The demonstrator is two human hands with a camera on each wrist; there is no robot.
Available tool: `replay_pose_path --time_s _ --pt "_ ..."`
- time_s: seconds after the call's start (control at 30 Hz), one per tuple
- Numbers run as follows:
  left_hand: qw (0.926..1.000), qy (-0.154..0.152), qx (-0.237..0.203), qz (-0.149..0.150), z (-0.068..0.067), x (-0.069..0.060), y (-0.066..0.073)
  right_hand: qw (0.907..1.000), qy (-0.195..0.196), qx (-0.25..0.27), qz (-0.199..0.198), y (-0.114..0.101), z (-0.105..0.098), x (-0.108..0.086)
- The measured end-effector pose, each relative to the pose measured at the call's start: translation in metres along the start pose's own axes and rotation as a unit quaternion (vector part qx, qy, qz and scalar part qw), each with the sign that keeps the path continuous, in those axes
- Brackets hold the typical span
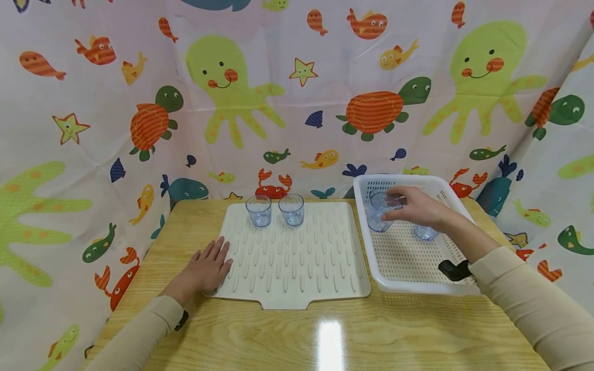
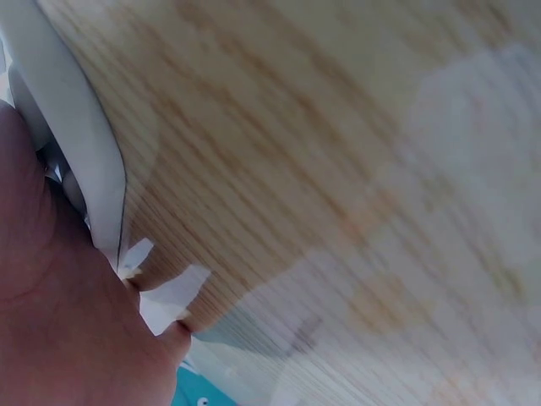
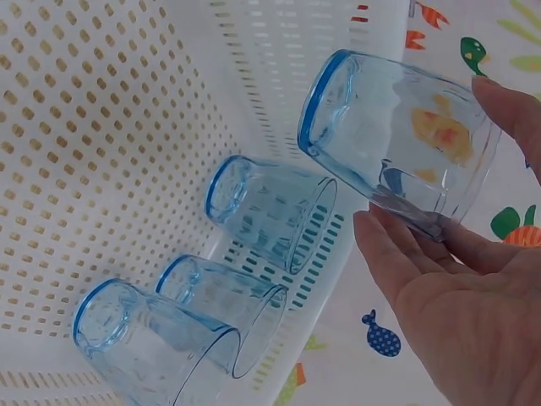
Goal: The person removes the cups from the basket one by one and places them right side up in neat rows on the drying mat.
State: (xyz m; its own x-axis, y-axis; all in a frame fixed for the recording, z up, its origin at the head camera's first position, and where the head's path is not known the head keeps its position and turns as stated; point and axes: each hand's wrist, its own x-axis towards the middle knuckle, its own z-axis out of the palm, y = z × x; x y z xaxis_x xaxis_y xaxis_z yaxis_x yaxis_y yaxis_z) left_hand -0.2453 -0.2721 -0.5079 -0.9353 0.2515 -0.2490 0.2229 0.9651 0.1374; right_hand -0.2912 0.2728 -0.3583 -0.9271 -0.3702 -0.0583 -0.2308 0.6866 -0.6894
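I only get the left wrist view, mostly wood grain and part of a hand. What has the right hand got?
Observer: The right hand holds a clear, blue-tinted tumbler between thumb and fingers, at the white basket.
Operator: Any others in that basket?
Observer: Three more tumblers show inside it in the right wrist view.
Operator: And anything set down outside it?
Observer: Yes, two tumblers stand side by side near the far edge of the pale ridged mat.
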Motion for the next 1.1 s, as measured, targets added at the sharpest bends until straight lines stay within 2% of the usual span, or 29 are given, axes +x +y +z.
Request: replay_pose_path --time_s 0.17,0.43,0.77,1.1 --pt "1.0 0.009 -0.001 0.003 0.002 0.002 -0.001 1.0 0.0 0.008 0.001 -0.004 0.002 -0.002" --pt "1.0 0.005 0.0 0.0 0.002 0.001 -0.001 0.9992 0.014 0.036 0.006 -0.01 0.003 -0.005" --pt "0.9999 -0.009 -0.005 -0.004 -0.014 -0.011 0.015 0.998 0.027 0.057 0.001 -0.015 0.005 -0.004" --pt "0.9999 -0.011 -0.009 -0.004 -0.013 -0.01 0.014 0.997 0.031 0.071 -0.004 -0.024 0.004 -0.007"
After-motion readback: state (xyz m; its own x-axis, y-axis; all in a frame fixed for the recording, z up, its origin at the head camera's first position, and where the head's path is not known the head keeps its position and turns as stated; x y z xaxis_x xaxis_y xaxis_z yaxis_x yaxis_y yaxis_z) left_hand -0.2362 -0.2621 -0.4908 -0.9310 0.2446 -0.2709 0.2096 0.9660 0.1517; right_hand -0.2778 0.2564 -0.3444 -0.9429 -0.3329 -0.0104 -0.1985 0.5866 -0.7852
